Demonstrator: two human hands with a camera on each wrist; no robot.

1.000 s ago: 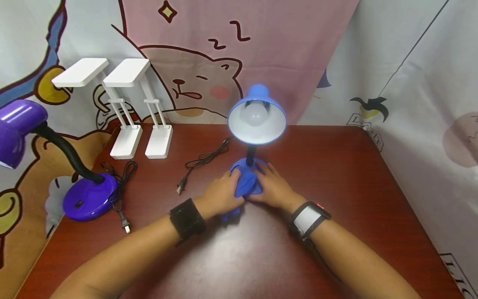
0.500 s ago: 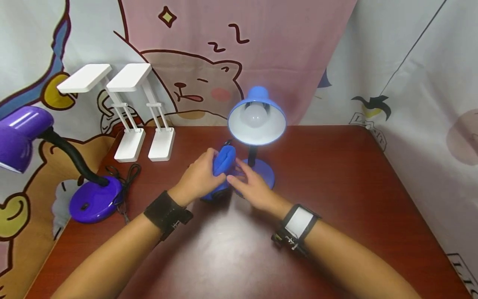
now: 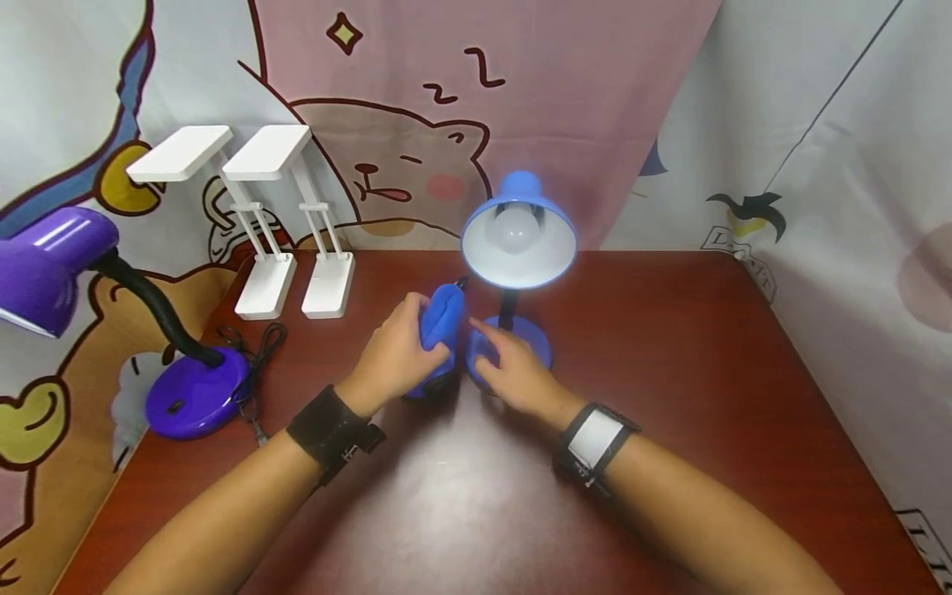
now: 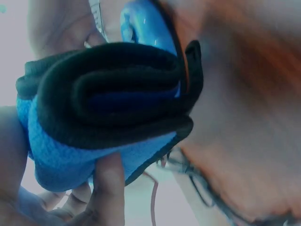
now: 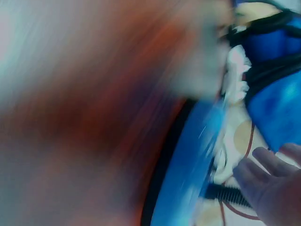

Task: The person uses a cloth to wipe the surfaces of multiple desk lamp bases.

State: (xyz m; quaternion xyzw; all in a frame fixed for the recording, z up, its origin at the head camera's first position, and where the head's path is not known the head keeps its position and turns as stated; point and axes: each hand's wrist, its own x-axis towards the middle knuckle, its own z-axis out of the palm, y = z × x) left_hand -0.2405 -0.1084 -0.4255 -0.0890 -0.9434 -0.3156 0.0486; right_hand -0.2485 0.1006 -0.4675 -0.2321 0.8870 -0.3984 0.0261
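Note:
A folded blue cloth point(image 3: 444, 314) with dark edging is gripped by my left hand point(image 3: 392, 355), left of the blue desk lamp's base point(image 3: 534, 339). In the left wrist view the folded layers of the cloth point(image 4: 66, 153) show end-on, with fingers point(image 4: 110, 188) pressed against its side. My right hand point(image 3: 524, 380) holds nothing; its index finger stretches towards the cloth and overlaps the lamp base in the head view. The right wrist view has the right hand point(image 5: 277, 183) with fingers extended, beside the lamp base point(image 5: 193, 155) and below the cloth point(image 5: 277, 103).
To the left stands a purple desk lamp point(image 3: 197, 392) with its coiled cord point(image 3: 264, 355). Two white folding lamps point(image 3: 330, 285) are at the back left of the brown table point(image 3: 669, 413). A printed curtain point(image 3: 580, 107) hangs behind the table.
Both hands were on the cloth at the lamp base. The left hand has lifted the cloth and carried it left, off the base. The right hand has come away from it.

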